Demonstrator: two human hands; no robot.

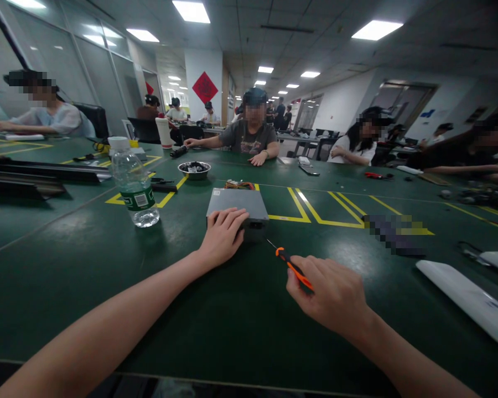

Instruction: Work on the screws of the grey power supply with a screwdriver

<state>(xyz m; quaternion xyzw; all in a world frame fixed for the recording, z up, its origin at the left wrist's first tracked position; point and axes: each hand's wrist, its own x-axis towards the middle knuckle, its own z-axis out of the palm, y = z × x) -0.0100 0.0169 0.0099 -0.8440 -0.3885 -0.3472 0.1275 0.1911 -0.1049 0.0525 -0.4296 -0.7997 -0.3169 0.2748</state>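
Note:
A grey metal box [237, 203] with coloured wires at its far end lies on the green table [66, 260] in front of me. My left hand [222, 235] rests on the box's near edge, fingers curled over it. My right hand [332, 296] is closed round an orange-and-black screwdriver [289, 264]. The screwdriver's thin tip points toward the box's near right corner and stops just short of it.
A clear water bottle [133, 185] stands left of the box. A metal bowl [194, 168] of small parts sits beyond it. White flat pieces [468, 298] lie at the right. Dark rails [37, 174] lie at the left. Several people sit around the table's far side.

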